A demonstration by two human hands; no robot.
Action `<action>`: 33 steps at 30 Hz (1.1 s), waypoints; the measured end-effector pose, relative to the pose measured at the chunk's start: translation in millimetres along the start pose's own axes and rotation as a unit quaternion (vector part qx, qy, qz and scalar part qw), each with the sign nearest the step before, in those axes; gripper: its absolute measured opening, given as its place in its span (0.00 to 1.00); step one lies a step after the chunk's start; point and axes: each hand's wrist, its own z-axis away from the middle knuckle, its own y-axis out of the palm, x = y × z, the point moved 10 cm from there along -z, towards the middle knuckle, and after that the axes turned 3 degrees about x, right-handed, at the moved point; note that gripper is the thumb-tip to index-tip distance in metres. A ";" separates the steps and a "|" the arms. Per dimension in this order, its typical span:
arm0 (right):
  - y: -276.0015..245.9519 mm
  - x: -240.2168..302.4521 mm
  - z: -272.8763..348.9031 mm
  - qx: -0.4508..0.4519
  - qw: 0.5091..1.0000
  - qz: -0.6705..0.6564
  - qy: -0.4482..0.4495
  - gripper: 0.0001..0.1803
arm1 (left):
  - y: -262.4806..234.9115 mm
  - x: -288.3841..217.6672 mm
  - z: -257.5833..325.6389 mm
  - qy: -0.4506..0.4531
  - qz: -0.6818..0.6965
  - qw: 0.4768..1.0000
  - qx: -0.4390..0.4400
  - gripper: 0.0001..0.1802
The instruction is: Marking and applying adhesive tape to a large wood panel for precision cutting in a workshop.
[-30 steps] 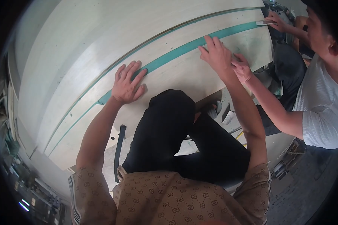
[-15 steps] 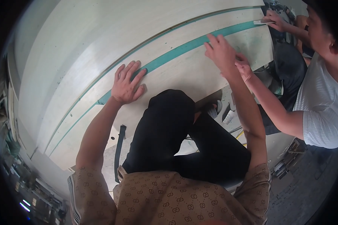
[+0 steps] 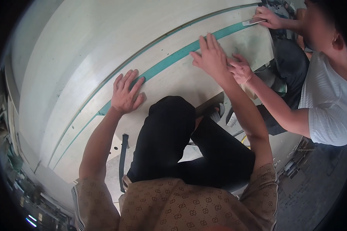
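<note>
Green strip (image 3: pixel 169 61) is laid in a long, bent line across the pale board (image 3: pixel 169 84). Nearest, a knee in black cloth (image 3: pixel 169 119) is bent in front of it, maybe so the board can be reached with both arms. Past the knee, the left hand (image 3: pixel 125 94) is set palm down across the strip, mostly open, fingers a little apart, with nothing gripped; it seems to be put there so sliding is stopped. Farther along, the right hand (image 3: pixel 214 57) is held loosely open over the strip, with nothing grasped; how hard it is pressed cannot be told. Just beside its wrist, a co-worker's left hand (image 3: pixel 241 70) is held half curled. Farthest off, a flat tool (image 3: pixel 253 22) is held by the co-worker's right hand (image 3: pixel 270 17) at the strip's far end, perhaps tilted low so its edge is kept on the strip.
</note>
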 end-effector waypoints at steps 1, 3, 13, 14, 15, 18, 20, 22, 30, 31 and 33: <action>7.6 6.4 0.0 0.058 0.998 -0.016 -0.004 0.40 | 0.4 1.4 1.2 -0.003 0.000 1.000 -0.001 0.32; -4.2 -0.6 -3.6 0.033 0.999 -0.025 -0.007 0.40 | 0.2 0.7 1.2 -0.001 0.000 1.000 -0.001 0.32; -0.5 -22.7 3.7 0.033 0.998 0.053 -0.007 0.36 | 1.1 0.1 1.1 0.002 0.003 1.000 -0.005 0.33; -3.5 -21.8 2.2 0.031 0.998 0.053 -0.007 0.36 | 0.2 0.3 0.8 0.002 0.002 1.000 -0.006 0.33; -3.7 -23.8 0.2 0.045 0.998 0.043 0.003 0.35 | -0.3 0.3 0.5 0.001 0.002 1.000 -0.006 0.33; -5.7 -26.1 -3.4 0.058 0.998 0.036 0.010 0.35 | -0.7 0.5 -0.5 0.002 0.001 1.000 -0.005 0.33; -4.0 -29.5 -3.0 0.055 0.998 0.042 0.007 0.36 | -0.1 0.4 -0.8 0.004 0.001 1.000 -0.004 0.34; -7.5 -27.2 1.6 0.007 0.998 0.044 -0.033 0.35 | 0.3 0.8 -1.4 0.003 0.002 1.000 -0.005 0.34; -9.0 -27.0 0.3 0.018 0.998 0.046 -0.033 0.32 | 1.7 0.0 -0.1 0.003 0.000 1.000 -0.002 0.33; -6.1 -27.7 -0.9 0.041 0.998 0.041 -0.026 0.32 | 1.5 0.1 0.4 0.002 0.000 1.000 -0.003 0.33; -7.1 -28.1 -2.0 0.044 0.998 0.044 -0.025 0.31 | 1.5 0.0 -0.2 0.002 0.000 1.000 -0.002 0.33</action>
